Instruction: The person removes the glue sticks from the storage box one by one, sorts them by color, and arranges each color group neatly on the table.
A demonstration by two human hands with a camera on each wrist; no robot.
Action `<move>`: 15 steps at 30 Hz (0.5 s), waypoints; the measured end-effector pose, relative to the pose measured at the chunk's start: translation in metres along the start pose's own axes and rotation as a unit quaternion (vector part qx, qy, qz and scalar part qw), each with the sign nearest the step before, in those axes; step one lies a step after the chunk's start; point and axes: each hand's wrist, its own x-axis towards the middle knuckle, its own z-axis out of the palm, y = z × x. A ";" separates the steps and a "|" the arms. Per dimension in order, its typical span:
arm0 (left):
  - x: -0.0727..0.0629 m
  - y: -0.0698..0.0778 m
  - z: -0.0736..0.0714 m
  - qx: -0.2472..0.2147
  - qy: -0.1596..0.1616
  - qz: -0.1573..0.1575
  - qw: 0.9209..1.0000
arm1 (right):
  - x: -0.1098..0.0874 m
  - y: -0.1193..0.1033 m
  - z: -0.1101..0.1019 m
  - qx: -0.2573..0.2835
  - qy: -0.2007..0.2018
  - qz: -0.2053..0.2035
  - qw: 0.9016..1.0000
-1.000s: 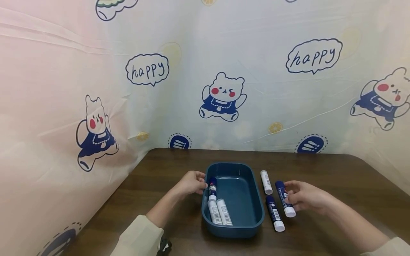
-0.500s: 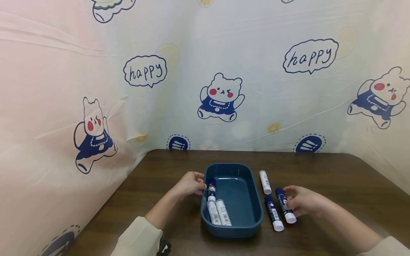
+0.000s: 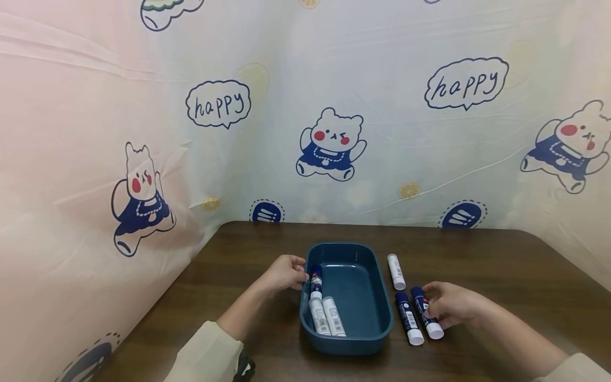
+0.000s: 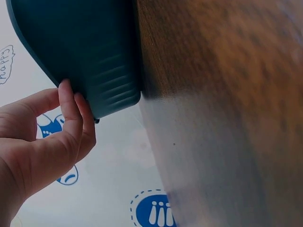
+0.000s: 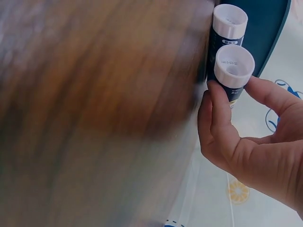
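A dark teal rectangular bin [image 3: 355,345] stands on the table, its left rim pinched between the thumb and fingers of my left hand [image 3: 285,274]. In the left wrist view those fingertips [image 4: 66,90] lie against its outer wall. Inside, along the left side, are a navy glue stick [image 3: 316,284] and two white glue sticks [image 3: 319,317]. Right of the bin, my right hand [image 3: 453,303] pinches a navy glue stick with a white end [image 3: 425,310]. Another navy glue stick [image 3: 408,318] lies just left of it, nearly parallel. Behind them lies a white glue stick [image 3: 396,271].
The brown wooden table [image 3: 258,241] reaches back to a pale curtain [image 3: 267,159] printed with cartoon bears. That curtain also runs along the left and right sides. A dark band [image 3: 244,367] sits at the left sleeve's cuff.
My right hand has brought its navy glue stick toward me, so it now lies almost level with the other navy one. The left hand and the bin stay put.
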 end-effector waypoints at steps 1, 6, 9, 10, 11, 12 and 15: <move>0.000 0.000 0.000 -0.001 0.000 0.001 1.000 | 0.000 0.001 0.000 0.000 -0.003 -0.002 1.000; 0.001 0.000 0.000 0.000 0.001 0.000 1.000 | 0.003 0.005 0.003 0.003 -0.009 -0.006 1.000; 0.001 0.000 0.000 -0.001 0.001 0.001 1.000 | 0.004 0.005 0.004 0.005 -0.008 -0.002 1.000; 0.001 0.000 0.000 -0.001 0.001 0.001 1.000 | 0.004 0.005 0.004 0.004 -0.007 0.000 1.000; 0.001 0.000 0.000 0.000 0.002 0.000 1.000 | 0.004 0.005 0.005 0.003 -0.006 0.001 1.000; 0.001 0.000 0.000 0.000 0.003 -0.001 1.000 | 0.004 0.004 0.005 0.001 -0.005 0.003 1.000; 0.002 0.000 0.001 0.002 0.004 -0.005 1.000 | 0.005 0.004 0.005 -0.003 -0.004 0.008 1.000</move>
